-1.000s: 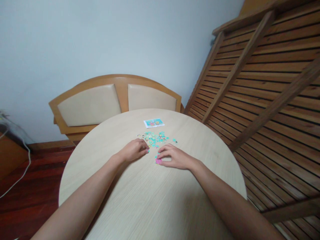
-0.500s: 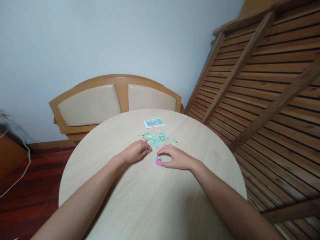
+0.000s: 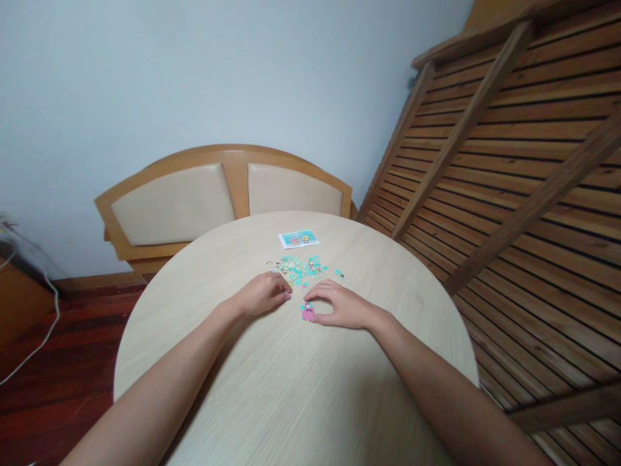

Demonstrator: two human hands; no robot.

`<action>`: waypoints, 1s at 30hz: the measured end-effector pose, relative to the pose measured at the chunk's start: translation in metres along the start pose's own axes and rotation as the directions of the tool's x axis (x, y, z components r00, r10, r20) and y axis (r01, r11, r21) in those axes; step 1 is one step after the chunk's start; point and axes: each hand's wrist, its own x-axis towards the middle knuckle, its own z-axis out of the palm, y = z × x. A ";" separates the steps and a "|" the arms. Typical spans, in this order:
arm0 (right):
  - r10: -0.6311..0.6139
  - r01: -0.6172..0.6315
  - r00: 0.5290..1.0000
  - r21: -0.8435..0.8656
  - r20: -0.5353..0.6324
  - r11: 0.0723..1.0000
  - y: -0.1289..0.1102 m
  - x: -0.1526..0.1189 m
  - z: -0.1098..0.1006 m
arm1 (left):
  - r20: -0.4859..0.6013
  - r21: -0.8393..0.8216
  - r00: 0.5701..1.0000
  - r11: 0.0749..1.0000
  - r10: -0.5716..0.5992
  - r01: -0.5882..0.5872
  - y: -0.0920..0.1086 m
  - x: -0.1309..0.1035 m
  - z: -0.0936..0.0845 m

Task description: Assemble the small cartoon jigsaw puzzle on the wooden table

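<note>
My left hand (image 3: 266,292) pinches a small pink puzzle piece (image 3: 290,296) between thumb and fingertips, just over the table; the fingers cover most of it. To its right lies a small patch of joined puzzle pieces (image 3: 308,314), pink with turquoise edges and part of a cartoon figure. My right hand (image 3: 339,305) curves around this patch, thumb at its lower right edge and fingertips at its top. A narrow gap separates the held piece from the patch. Beyond both hands spreads a loose heap of turquoise puzzle pieces (image 3: 303,266).
Behind the heap lies a picture sheet (image 3: 299,239) with cartoon figures on turquoise. The round pale wooden table (image 3: 272,395) stands against a padded headboard (image 3: 174,204). A slatted wooden frame (image 3: 485,168) leans at the right. A white cable (image 3: 51,317) hangs at the left.
The fingers of my left hand have shifted slightly and less of the small piece shows. My right hand and the joined patch have stayed in place.
</note>
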 end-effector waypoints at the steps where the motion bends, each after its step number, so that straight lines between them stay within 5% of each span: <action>1: -0.001 0.001 1.000 0.000 -0.002 1.000 0.001 0.000 0.000 | -0.007 0.009 1.000 1.000 -0.019 0.019 0.000 0.000 0.000; 15: 0.004 -0.004 1.000 0.001 0.001 1.000 -0.002 0.001 -0.001 | 0.013 -0.176 1.000 0.984 0.026 -0.023 0.002 0.003 0.008; 30: 0.049 -0.049 0.999 0.002 0.007 0.999 0.003 -0.001 0.002 | -0.022 -0.161 1.000 0.987 0.022 -0.025 0.011 0.007 0.014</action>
